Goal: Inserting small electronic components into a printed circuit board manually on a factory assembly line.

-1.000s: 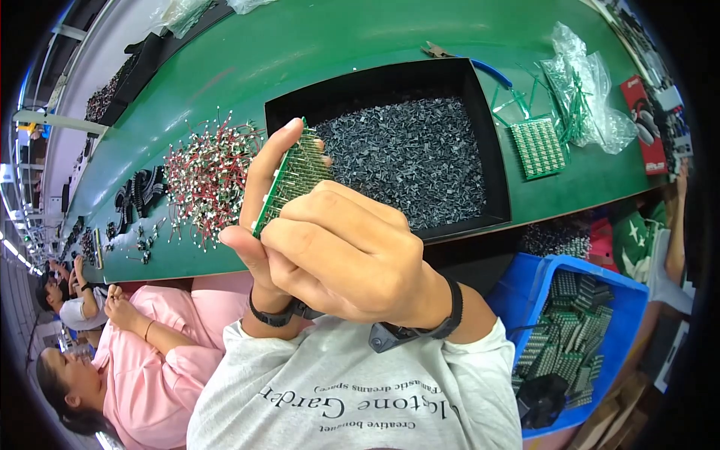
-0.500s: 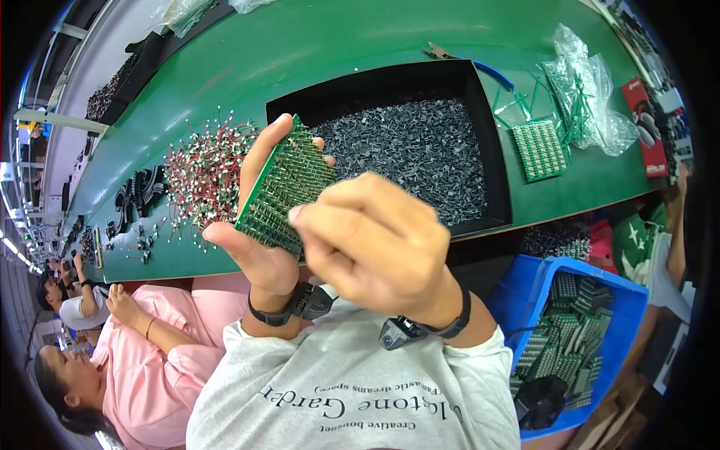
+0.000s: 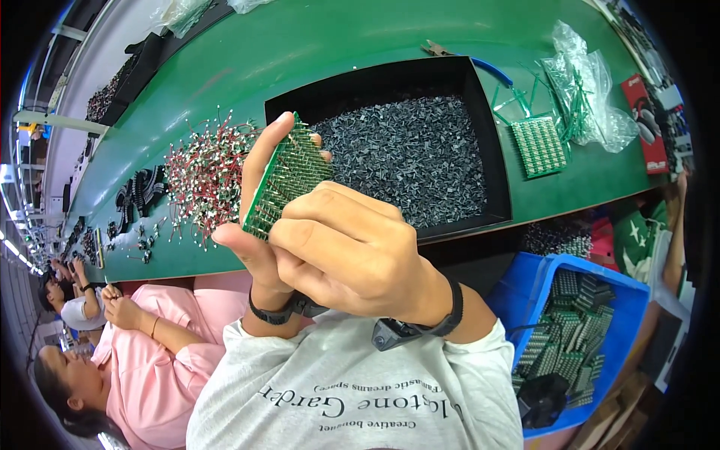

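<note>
My left hand (image 3: 261, 259) grips a green circuit board panel (image 3: 292, 169) by its edges, tilted, with rows of small metal pins facing me. My right hand (image 3: 352, 251) is closed at the panel's lower end, fingertips pressed together against it. Whatever those fingertips pinch, if anything, is hidden behind the knuckles. Just beyond both hands, a black tray (image 3: 493, 150) holds a layer of small dark parts (image 3: 409, 161). Left of the panel lies a heap of small pieces with red wires (image 3: 202, 176).
On the green table (image 3: 420, 26) at right are another board panel (image 3: 538, 146), blue-handled cutters (image 3: 491, 69), a clear plastic bag (image 3: 596, 105) and a red box (image 3: 643, 124). A blue bin (image 3: 637, 322) of boards stands lower right. A person in pink (image 3: 161, 352) sits at left.
My right hand has shifted left and slightly down along the panel, covering its lower corner. The panel has turned a little more upright in my left hand.
</note>
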